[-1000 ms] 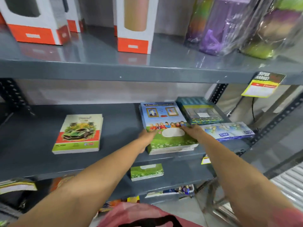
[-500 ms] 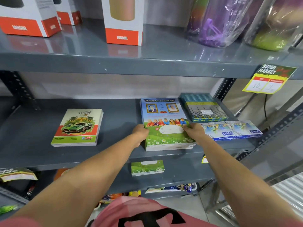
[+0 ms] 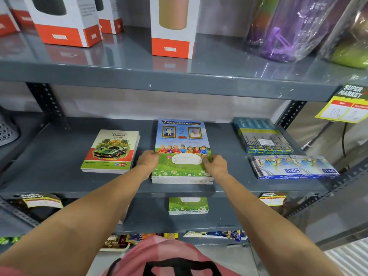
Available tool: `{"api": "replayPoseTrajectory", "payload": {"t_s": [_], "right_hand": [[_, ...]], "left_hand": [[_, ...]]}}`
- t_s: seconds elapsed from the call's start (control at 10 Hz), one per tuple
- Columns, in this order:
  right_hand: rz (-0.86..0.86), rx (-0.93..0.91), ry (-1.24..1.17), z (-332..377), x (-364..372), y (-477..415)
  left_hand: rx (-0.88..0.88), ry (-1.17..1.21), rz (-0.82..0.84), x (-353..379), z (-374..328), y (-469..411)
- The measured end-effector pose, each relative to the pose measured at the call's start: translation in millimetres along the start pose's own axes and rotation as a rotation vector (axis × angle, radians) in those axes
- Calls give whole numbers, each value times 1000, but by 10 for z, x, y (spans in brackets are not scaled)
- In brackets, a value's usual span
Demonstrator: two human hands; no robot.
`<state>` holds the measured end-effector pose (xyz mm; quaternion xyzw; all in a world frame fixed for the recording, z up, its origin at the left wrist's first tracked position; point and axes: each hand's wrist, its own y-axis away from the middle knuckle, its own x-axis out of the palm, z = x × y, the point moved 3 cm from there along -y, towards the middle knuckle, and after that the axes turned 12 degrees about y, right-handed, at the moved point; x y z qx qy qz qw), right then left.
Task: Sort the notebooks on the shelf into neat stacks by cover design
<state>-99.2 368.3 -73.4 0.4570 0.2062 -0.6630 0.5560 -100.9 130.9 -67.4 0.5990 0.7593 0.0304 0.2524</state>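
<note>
Grey shelf (image 3: 59, 162) bears two notebook stacks (image 3: 182, 156); both hands' fingers (image 3: 209, 157) pinching the blue-green one.

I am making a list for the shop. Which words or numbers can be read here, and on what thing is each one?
"1000ML": white and red box
"Travel", "GOLD": car notebook
"SUPER MARKET", "10": yellow price tag
"DOMS", upside down: colour boxes
Blue notebook stack, held by both hands: headline too small to read.

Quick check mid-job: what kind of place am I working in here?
Most likely a small shop or supermarket aisle: a "Super Market" price tag hangs on the grey metal shelf, boxed 1000ML bottles stand above, and both hands grip a notebook stack.
</note>
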Motion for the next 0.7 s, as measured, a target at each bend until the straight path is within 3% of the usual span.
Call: {"api": "replayPoseTrajectory", "payload": {"t_s": [0.3, 0.4, 0.5, 0.6, 0.7], "right_hand": [[45, -59, 100, 120, 13, 114], [115, -61, 225, 159, -70, 215], [36, -53, 351, 223, -144, 364], [-188, -193, 493, 393, -199, 843], [-282, -344, 587, 526, -198, 1224]], "left_hand": [[40, -209, 69, -133, -55, 55], [188, -487, 156, -248, -187, 190], [423, -790, 196, -429, -281, 362], [790, -1095, 88, -810, -457, 753], [905, -1069, 20, -1068, -542, 1000]]}}
